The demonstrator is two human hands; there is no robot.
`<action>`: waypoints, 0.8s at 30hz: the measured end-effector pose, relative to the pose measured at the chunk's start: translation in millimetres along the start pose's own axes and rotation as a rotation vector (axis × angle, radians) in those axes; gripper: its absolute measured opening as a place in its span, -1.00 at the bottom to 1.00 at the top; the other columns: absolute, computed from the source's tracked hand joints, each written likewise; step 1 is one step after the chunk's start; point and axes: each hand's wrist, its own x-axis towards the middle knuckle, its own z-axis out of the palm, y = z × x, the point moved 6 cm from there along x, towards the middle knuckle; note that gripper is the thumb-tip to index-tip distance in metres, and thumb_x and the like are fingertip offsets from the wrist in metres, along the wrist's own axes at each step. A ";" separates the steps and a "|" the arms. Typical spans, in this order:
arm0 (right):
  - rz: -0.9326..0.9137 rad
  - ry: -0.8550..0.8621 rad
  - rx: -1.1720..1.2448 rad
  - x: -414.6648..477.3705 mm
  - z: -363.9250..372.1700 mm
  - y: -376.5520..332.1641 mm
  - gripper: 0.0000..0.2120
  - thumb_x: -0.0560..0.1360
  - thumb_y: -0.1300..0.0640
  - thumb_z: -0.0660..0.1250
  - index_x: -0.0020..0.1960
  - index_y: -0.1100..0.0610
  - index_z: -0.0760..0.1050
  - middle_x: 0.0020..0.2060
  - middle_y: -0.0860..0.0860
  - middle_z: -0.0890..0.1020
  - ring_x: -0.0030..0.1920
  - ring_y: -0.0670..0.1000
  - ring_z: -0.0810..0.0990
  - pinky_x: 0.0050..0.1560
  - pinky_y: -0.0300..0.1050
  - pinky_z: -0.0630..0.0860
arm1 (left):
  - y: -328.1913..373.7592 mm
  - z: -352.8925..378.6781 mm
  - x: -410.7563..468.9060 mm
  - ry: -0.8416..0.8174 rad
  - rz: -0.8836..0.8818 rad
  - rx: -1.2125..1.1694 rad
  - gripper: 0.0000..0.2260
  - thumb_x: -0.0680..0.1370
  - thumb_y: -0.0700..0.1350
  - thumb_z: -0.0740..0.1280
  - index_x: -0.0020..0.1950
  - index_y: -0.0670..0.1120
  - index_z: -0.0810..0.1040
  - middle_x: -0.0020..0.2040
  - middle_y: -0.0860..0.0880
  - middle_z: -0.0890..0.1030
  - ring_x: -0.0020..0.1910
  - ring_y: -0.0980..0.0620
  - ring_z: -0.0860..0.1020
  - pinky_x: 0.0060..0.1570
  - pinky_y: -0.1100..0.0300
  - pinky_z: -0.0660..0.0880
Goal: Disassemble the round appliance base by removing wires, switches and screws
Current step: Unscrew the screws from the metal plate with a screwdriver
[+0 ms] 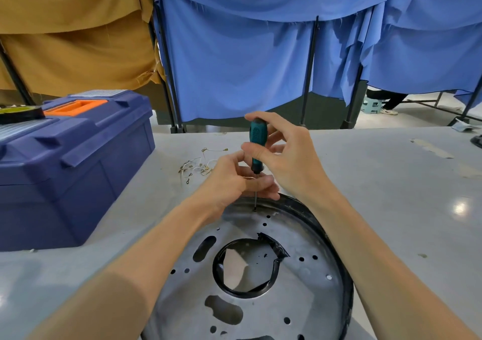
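The round appliance base, a grey metal disc with a black rim and a torn black ring round its centre hole, lies on the grey table in front of me. A teal-handled screwdriver stands upright with its tip on a screw near the disc's far edge. My right hand grips the handle with thumb and fingers. My left hand pinches the thin shaft just below the handle, its fingers resting above the rim. A pile of loose thin wires with small terminals lies beyond my left hand.
A dark blue toolbox with an orange handle stands at the left, a roll of black tape on its lid. Blue and tan cloths hang on frames behind the table. A person's legs and a stool show at the far right.
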 end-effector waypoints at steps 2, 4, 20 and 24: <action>0.007 -0.007 0.010 0.5 -0.5 0.4 -0.50 0.47 0.19 0.45 0.36 -0.07 0.46 -0.10 -0.18 0.57 -0.21 -0.18 0.50 -0.12 -0.43 0.46 | 2.7 1.2 -0.6 -0.055 0.004 -0.043 -0.65 0.41 -0.16 0.46 0.18 -0.14 0.54 -0.10 -0.19 0.70 -0.13 -0.20 0.70 -0.09 0.12 0.62; 0.022 -0.006 0.045 1.0 -2.6 1.5 -0.46 0.48 0.27 0.42 0.38 -0.09 0.42 -0.11 -0.05 0.58 -0.25 -0.17 0.52 -0.17 -0.41 0.47 | 4.1 2.1 -1.1 -0.103 0.013 -0.064 -0.70 0.49 -0.05 0.37 0.20 -0.08 0.57 -0.04 -0.14 0.70 -0.07 -0.13 0.69 -0.02 0.10 0.61; 0.046 -0.024 0.080 0.2 -3.3 -3.9 -0.50 0.48 0.38 0.37 0.34 0.00 0.50 -0.02 0.03 0.61 -0.13 -0.09 0.55 0.02 -0.08 0.61 | 3.8 3.7 -1.3 -0.110 0.025 0.002 -0.65 0.53 0.03 0.32 0.22 -0.16 0.51 -0.03 -0.18 0.70 -0.04 -0.17 0.68 0.03 0.08 0.61; 0.056 -0.044 0.100 -1.3 0.0 -3.8 -0.65 0.52 0.34 0.33 0.25 0.07 0.51 -0.02 0.00 0.58 -0.03 0.01 0.60 0.08 0.07 0.59 | 2.7 3.4 0.7 -0.101 0.012 0.026 -0.75 0.61 -0.05 0.23 0.23 -0.11 0.51 -0.07 -0.14 0.70 -0.04 -0.11 0.69 0.00 0.12 0.61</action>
